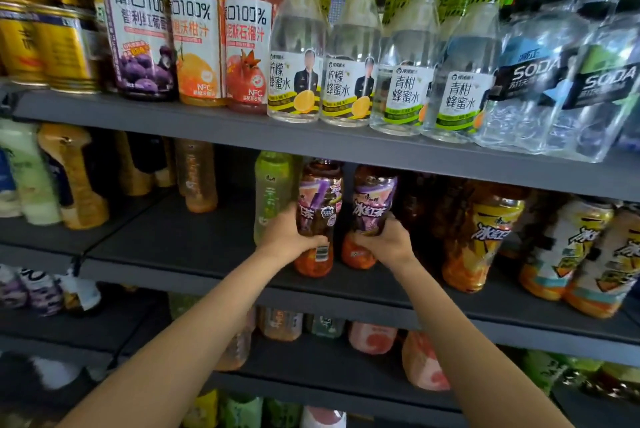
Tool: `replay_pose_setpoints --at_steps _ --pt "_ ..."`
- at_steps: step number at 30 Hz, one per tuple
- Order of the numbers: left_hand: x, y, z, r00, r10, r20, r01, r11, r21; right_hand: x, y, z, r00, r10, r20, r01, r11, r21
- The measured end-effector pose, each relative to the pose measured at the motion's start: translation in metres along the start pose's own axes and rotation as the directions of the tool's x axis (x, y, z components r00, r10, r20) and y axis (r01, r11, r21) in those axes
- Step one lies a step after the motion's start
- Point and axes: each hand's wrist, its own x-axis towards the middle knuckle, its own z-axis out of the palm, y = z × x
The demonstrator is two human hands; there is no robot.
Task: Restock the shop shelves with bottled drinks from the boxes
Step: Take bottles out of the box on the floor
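Now we grip purple-labelled brown iced-tea bottle (pixel 317 216) in left hand (pixel 289 237), its twin (pixel 372 213) in right hand (pixel 388 242); risk toppling green tea bottle (pixel 273 199) just beside.

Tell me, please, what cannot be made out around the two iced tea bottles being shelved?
Head view only:
- Caps of both purple-label iced tea bottles: hidden behind the upper shelf edge.
- Left hand and right hand fingertips: wrapped behind the bottles.
- Boxes: out of frame.
- Bottom-shelf bottles: blurred, cut off.
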Motion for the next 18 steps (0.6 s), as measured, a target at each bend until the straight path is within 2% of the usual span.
replay_pose_setpoints --at_steps 3,8,11,14,16,18 --pt "-0.002 -0.004 0.004 0.999 -0.014 0.050 0.005 0.985 0.171 0.017 0.005 0.010 1.000 0.025 0.018 -0.025 0.999 -0.038" --pt "-0.001 -0.001 0.011 0.998 -0.057 0.010 0.054 0.984 0.172 0.060 -0.005 0.028 0.993 0.111 -0.045 -0.112 0.994 -0.020" --pt "0.002 0.001 0.016 0.996 -0.086 0.007 0.084 0.985 0.151 0.068 0.002 0.031 0.986 0.163 -0.035 -0.161 0.986 0.043" --pt "0.010 0.004 0.025 0.995 -0.100 -0.020 0.102 0.978 0.179 0.060 0.018 0.031 0.984 0.161 -0.075 -0.147 0.976 0.161" --pt "0.019 0.007 0.032 0.993 -0.113 -0.033 0.117 0.975 0.188 0.051 0.031 0.026 0.979 0.158 -0.129 -0.134 0.975 0.178" --pt "0.029 0.011 0.039 0.992 -0.119 -0.040 0.124 0.974 0.191 0.042 0.043 0.020 0.979 0.166 -0.122 -0.141 0.971 0.195"
